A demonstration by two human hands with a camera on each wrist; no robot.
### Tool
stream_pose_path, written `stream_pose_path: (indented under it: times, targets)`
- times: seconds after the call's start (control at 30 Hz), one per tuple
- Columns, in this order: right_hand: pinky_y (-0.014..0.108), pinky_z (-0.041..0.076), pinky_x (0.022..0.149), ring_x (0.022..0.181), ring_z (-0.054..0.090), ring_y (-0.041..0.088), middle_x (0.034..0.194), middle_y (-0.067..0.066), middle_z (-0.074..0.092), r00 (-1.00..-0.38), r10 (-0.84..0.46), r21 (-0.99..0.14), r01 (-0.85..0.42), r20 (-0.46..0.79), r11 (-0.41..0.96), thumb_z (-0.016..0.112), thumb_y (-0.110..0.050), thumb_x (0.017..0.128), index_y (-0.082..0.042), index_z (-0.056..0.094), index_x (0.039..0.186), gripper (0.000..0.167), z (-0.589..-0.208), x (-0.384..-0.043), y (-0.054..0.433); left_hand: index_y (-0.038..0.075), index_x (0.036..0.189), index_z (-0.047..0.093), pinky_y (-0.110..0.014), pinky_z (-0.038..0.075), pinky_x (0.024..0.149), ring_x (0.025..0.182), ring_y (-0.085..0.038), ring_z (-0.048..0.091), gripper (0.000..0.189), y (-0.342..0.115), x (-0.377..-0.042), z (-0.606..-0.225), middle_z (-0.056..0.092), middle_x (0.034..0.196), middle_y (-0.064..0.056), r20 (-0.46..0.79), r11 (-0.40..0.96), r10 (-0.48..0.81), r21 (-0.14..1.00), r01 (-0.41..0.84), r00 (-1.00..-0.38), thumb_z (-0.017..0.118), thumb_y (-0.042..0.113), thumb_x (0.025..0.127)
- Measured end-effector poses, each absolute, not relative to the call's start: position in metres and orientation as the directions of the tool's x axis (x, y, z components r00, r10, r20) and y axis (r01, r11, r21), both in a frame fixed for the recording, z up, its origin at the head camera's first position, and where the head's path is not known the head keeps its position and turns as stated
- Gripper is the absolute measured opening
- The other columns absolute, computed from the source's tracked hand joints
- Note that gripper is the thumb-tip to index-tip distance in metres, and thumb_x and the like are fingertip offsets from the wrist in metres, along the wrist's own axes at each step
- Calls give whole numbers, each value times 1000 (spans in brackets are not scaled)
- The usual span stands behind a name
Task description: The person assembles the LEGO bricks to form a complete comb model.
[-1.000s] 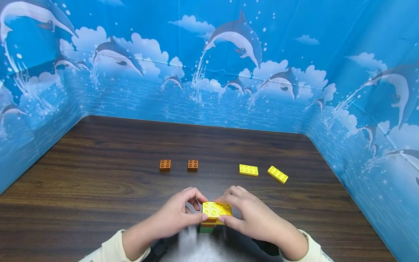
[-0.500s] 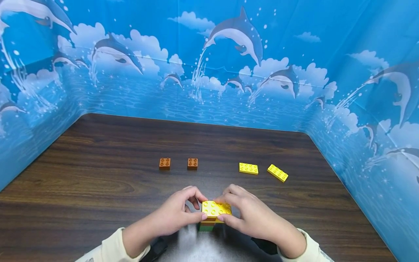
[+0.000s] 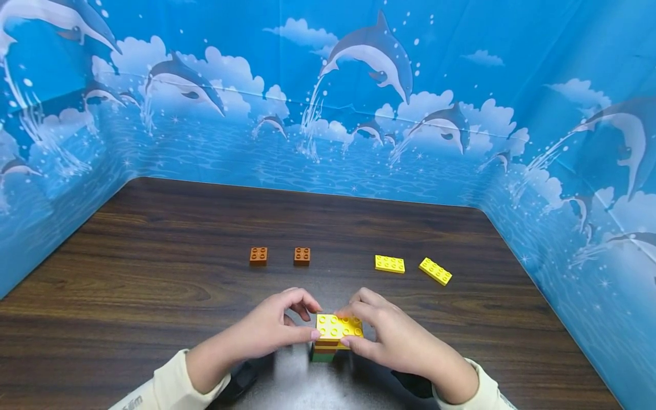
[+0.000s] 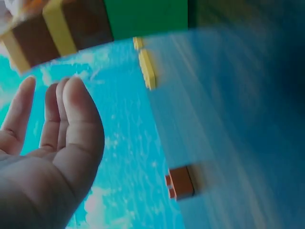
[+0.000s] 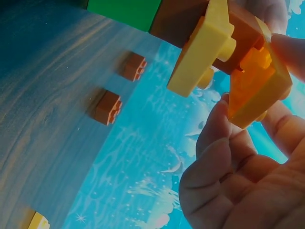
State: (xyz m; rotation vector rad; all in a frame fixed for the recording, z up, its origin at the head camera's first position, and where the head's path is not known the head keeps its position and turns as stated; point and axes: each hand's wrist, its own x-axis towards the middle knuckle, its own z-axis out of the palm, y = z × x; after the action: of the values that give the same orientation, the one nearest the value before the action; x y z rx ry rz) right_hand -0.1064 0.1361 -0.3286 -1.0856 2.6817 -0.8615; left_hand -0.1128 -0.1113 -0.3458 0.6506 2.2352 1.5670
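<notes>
A toy-brick stack stands at the near middle of the table: a green brick (image 3: 323, 357) at the bottom, then a brown brick (image 5: 177, 20), a yellow plate (image 5: 193, 59), another brown brick (image 5: 240, 37) and a yellow eight-stud plate (image 3: 335, 327) on top. Both yellow plates jut out to the right beyond the brown bricks. My right hand (image 3: 392, 330) pinches the overhanging end of the top plate between thumb and fingers. At the stack's left end is my left hand (image 3: 277, 320), its fingers (image 4: 78, 102) loosely bent and a gap showing below the bricks in the left wrist view.
Two brown four-stud bricks, one left (image 3: 258, 257) and one right (image 3: 302, 257), lie behind the hands on the dark wooden table (image 3: 154, 296). Farther right are a straight yellow plate (image 3: 389, 264) and a slanted yellow plate (image 3: 435, 271). A dolphin-print curtain (image 3: 328, 142) encloses the table.
My left hand has loosened and drawn slightly left from the top plate's end. The right hand keeps its pinch, and the stack stays in place.
</notes>
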Motion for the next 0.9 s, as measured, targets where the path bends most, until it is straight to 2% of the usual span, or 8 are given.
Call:
stream_pose_path:
  times: [0.2,0.4,0.6,0.73,0.9]
  targets:
    - [20,44,68,84,49,7,101,-9,51,-744,-663,-544,-589,77,598,72,-27,87,-16,67,118,33,-326,-106,135,1,113,59,-38,48,81,100,-25,56,34,-127,-129,-345,58,114,-17,11,284,465,945,160,-885,70,20,87]
    - [20,43,65,82,48,6,101,-8,51,-748,-662,-548,-576,54,607,72,-27,87,-16,67,118,33,-324,-106,135,-1,117,56,-40,49,83,98,-20,57,36,-144,-147,-345,57,115,-18,-25,256,367,964,75,-930,68,17,88]
    - [20,43,66,81,48,6,100,-8,51,-747,-663,-551,-573,45,607,72,-26,87,-16,67,119,34,-323,-106,135,-5,122,51,-44,50,86,99,-17,58,40,-159,-163,-348,54,120,-20,-19,231,310,971,55,-951,65,16,90]
    - [20,43,66,82,48,6,100,-8,51,-752,-659,-556,-560,30,614,72,-26,87,-16,67,119,34,-323,-106,135,-6,124,48,-45,49,91,100,-16,59,43,-171,-174,-352,51,124,-24,-29,239,255,970,34,-966,63,16,91]
    - [20,44,67,83,48,6,101,-9,51,-755,-656,-560,-550,16,619,73,-25,86,-16,67,119,35,-322,-106,135,-7,131,42,-45,47,96,105,-19,58,50,-187,-189,-356,49,125,-20,-68,253,189,967,-19,-980,62,18,93]
